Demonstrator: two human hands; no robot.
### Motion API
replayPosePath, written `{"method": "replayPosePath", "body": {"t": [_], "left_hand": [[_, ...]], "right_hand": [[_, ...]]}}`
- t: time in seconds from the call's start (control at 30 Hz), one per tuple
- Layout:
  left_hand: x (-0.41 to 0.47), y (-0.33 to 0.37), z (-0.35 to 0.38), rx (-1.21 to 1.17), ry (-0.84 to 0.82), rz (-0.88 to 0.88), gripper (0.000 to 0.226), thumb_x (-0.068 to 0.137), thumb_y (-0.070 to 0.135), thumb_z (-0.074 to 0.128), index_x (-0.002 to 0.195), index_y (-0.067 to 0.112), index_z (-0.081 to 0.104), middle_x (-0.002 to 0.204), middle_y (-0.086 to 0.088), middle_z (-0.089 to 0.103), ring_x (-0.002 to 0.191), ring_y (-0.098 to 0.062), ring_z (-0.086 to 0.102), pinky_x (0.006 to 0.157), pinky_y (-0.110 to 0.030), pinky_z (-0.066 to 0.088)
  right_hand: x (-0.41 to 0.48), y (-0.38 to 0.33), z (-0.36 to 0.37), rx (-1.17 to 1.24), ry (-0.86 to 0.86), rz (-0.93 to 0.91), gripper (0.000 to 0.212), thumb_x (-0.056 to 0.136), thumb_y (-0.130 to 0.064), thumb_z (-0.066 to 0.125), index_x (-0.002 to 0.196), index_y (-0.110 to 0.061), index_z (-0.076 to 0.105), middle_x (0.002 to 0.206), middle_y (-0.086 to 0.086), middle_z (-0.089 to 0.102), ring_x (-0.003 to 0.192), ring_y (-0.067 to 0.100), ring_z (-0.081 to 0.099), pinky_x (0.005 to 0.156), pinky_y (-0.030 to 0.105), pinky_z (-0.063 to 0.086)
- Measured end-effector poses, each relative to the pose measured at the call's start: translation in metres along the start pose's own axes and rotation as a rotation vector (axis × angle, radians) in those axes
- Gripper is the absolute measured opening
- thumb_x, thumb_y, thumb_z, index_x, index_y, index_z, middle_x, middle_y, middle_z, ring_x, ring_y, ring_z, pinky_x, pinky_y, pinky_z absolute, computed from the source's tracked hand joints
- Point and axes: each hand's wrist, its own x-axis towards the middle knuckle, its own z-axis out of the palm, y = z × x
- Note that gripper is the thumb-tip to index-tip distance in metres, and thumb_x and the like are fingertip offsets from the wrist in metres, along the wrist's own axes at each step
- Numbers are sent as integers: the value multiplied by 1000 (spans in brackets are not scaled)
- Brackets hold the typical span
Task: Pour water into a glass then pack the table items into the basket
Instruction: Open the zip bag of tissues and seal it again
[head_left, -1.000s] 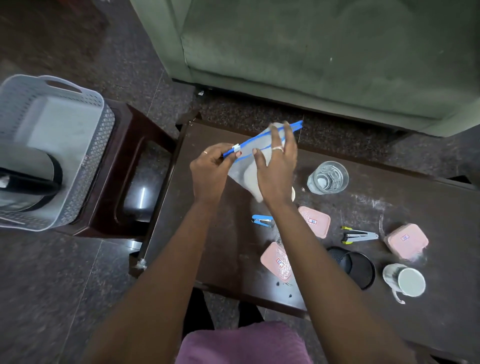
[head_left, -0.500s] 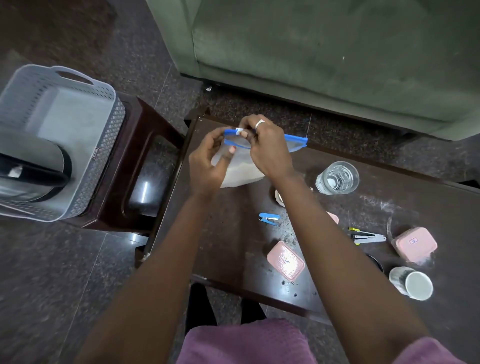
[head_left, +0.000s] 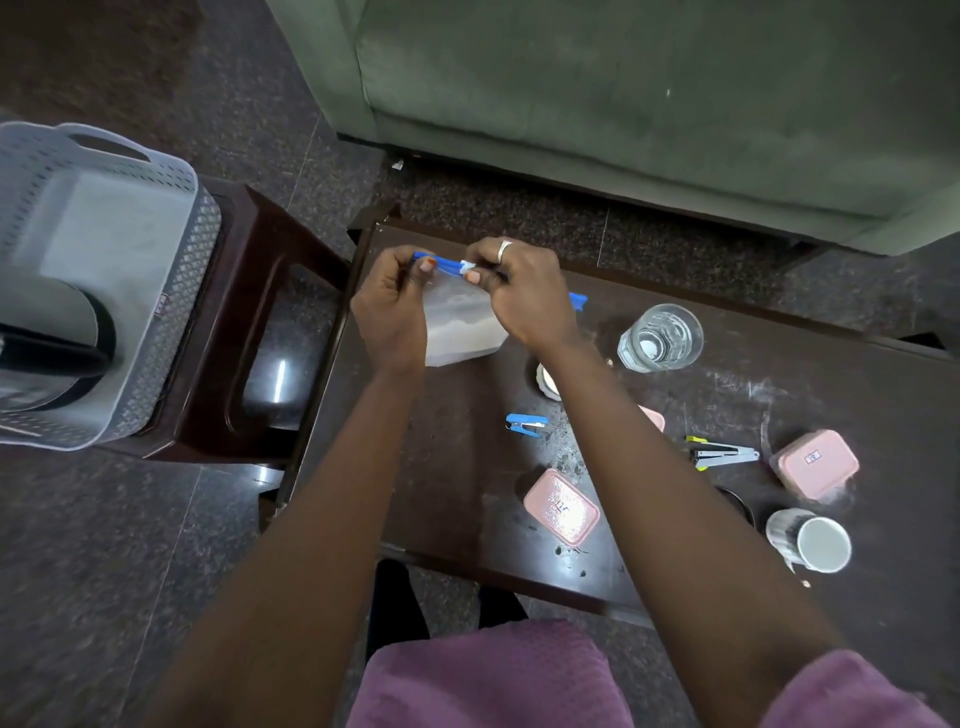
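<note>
Both my hands hold a clear zip bag (head_left: 460, 327) with a blue zip strip above the left end of the dark table (head_left: 467, 447). My left hand (head_left: 392, 306) pinches the strip's left end. My right hand (head_left: 519, 291) pinches the white slider near the middle of the strip. A glass of water (head_left: 660, 338) stands to the right. The grey basket (head_left: 93, 270) sits on a brown stool (head_left: 260, 332) at the left and holds a kettle (head_left: 47, 343).
On the table lie a blue staple remover (head_left: 525, 423), a grey stapler (head_left: 722, 454), two pink lidded boxes (head_left: 561, 506) (head_left: 813, 461), a white mug (head_left: 808, 540) on its side and a small white pot (head_left: 548, 382). A green sofa (head_left: 649, 93) stands behind.
The bag has turned from tilted to level and shifted left. My right hand has slid the white slider along the blue strip, away from my left hand.
</note>
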Motion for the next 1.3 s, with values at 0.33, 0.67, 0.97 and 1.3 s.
{"method": "replayPosePath", "body": {"t": [0.33,0.67,0.97,1.3], "left_hand": [[11,7,-5,-91,183,-59,10,89,2,55,95,0,63,75,16,53,67,16,50,69,-6,39],[1,6,4,-97,33,-47,13,94,14,41,90,19,53,83,13,53,79,1,48,75,-14,39],[-11,13,23,-60,88,-169,72,78,20,73,137,11,34,104,3,47,86,-4,50,76,-12,46],[-14,-1,24,240,-33,-236,14,81,24,63,89,17,73,77,2,72,76,-19,69,82,-26,51]], "right_hand": [[-26,58,-31,-133,70,179,10,80,-16,66,88,-13,71,88,8,72,86,28,62,75,31,41],[-22,31,-12,-87,-70,26,26,87,-15,59,112,-9,65,112,10,69,105,25,62,90,29,44],[-19,10,8,228,-27,234,15,80,-9,66,94,-10,71,89,10,73,79,13,63,70,23,44],[-25,13,11,407,-5,436,6,83,-9,65,86,-12,61,85,16,72,78,26,70,80,43,54]]}}
